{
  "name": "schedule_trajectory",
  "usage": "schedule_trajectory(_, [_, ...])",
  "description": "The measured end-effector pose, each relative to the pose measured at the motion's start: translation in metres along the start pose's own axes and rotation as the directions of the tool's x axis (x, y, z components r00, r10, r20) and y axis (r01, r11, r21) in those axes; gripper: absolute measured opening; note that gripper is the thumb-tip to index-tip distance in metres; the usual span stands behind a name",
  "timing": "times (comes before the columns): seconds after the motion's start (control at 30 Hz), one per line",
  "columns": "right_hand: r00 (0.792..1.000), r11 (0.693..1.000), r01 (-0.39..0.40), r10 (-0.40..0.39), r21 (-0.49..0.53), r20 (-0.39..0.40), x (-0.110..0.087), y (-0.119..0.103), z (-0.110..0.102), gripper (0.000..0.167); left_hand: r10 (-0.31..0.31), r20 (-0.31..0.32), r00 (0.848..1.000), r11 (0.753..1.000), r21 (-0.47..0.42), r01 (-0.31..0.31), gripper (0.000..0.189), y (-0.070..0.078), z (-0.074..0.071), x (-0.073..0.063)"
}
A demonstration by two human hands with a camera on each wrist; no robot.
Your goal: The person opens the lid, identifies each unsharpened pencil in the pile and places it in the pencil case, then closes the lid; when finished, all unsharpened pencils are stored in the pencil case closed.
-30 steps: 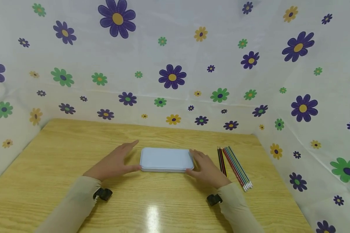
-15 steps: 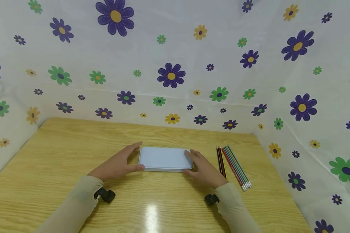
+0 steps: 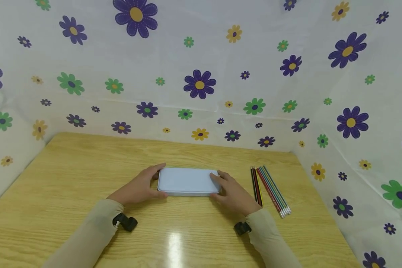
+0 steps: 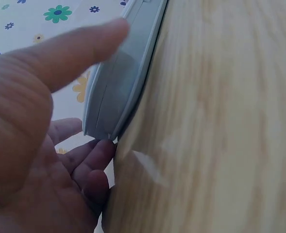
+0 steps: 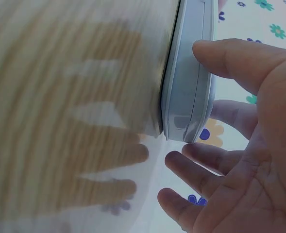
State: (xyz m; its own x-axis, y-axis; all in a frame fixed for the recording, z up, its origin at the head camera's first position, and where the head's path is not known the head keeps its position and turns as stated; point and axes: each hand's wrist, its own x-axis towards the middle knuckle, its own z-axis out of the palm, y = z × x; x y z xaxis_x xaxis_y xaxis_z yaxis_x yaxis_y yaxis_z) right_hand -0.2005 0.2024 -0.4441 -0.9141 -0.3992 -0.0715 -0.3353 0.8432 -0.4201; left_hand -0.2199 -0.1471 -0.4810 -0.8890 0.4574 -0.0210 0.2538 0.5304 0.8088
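Note:
A pale blue, flat pencil case (image 3: 189,180) with a closed lid lies lengthwise on the wooden table. My left hand (image 3: 139,188) holds its left end, the thumb along the front side and the fingers curled at the end. In the left wrist view, the left fingertips (image 4: 101,153) are right at the case's lower corner. My right hand (image 3: 232,191) grips the opposite end, thumb against the front side and index finger over the lid. The other right fingers (image 5: 196,170) stay beside that end in the right wrist view.
To the right of the right hand lie several pencils: a dark group (image 3: 255,186) and a coloured group with white eraser ends (image 3: 274,191). A flower-patterned white cloth (image 3: 201,44) surrounds the wooden table (image 3: 187,230) at the back and sides.
My left hand has moved right onto the pencil case's left end. The right index finger has shifted over the lid, and the case has slid slightly left.

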Motion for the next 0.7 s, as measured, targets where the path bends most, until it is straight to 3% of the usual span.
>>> schedule_trajectory(0.27, [1.0,0.998,0.026,-0.026,-0.049,0.0,-0.003,-0.005,-0.004,0.068,-0.032,-0.007,0.999,0.977,0.209,0.033,0.119,0.0,0.003,-0.001])
schedule_trajectory(0.47, [0.997,0.989,0.077,-0.079,-0.13,-0.01,0.001,-0.009,-0.006,0.066,-0.018,-0.025,1.0,0.975,0.22,0.023,0.111,0.005,0.0,-0.002])
schedule_trajectory(0.7, [0.992,0.968,0.122,-0.129,-0.219,-0.015,0.005,-0.015,-0.005,0.063,-0.052,-0.013,0.999,0.975,0.218,0.053,0.108,0.008,-0.003,-0.004])
